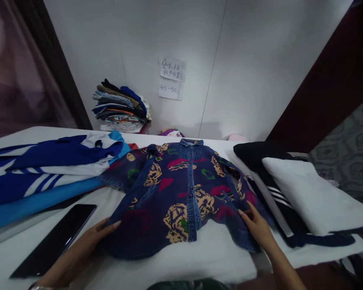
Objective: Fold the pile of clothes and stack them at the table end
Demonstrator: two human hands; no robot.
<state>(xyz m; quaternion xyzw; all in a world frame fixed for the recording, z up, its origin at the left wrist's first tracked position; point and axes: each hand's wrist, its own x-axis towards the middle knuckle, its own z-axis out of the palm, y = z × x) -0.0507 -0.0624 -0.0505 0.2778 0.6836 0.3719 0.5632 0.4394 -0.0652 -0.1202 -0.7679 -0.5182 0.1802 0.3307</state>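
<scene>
A dark blue denim shirt (175,193) with tan, green and magenta prints lies spread out, buttoned front up and collar away from me. My left hand (98,235) grips its lower left edge, with one digit visible on top and the other fingers hidden below. On the opposite side, my right hand (257,225) pinches the side edge near the hem between thumb and fingers. The hem on the right is lifted and curved. A black phone-like slab (56,239) lies beside my left forearm.
Blue-and-white garments (57,161) are heaped at left. At right lie a folded white garment (308,193) and black clothes (257,155). Behind are a stack of folded clothes (121,106) and a white wall bearing handwritten paper notes (172,70). The white table's (226,257) front edge is close to me.
</scene>
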